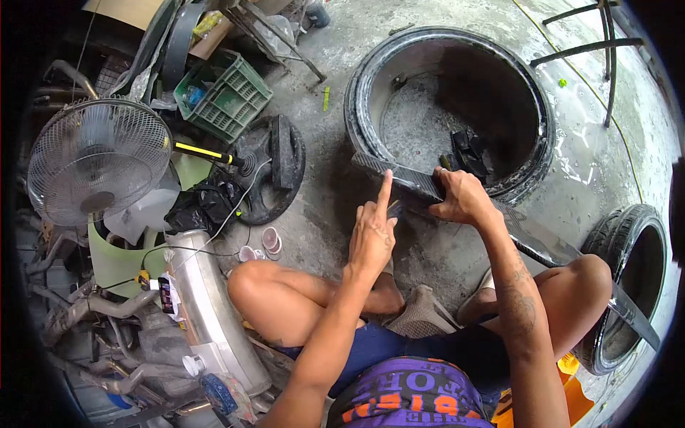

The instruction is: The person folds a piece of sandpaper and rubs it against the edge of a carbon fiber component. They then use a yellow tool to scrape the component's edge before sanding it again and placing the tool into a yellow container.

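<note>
A long, dark, glossy strip with a carbon-fibre-like weave (pixel 524 232) runs from the tub's near rim, past my right knee, to the lower right. My right hand (pixel 464 196) grips it near its far end, thumb on the near side and fingers over the far edge. My left hand (pixel 372 235) is at the strip's far end, its index finger stretched out along or against the surface. Its other fingers are curled, and a small dark and yellowish bit shows beside them, too small to name. Beyond the strip stands a large round black tub (pixel 449 107) with crumpled black material (pixel 469 151) inside.
Left of me are a fan (pixel 100 160), its round base (pixel 267 160), a silver muffler (pixel 214 314) and piled metal pipes. A green crate (pixel 227 96) stands farther back. Tyres (pixel 628 285) stand at right, and metal legs (pixel 610 57) at upper right. Small cups (pixel 271 240) sit near my left knee.
</note>
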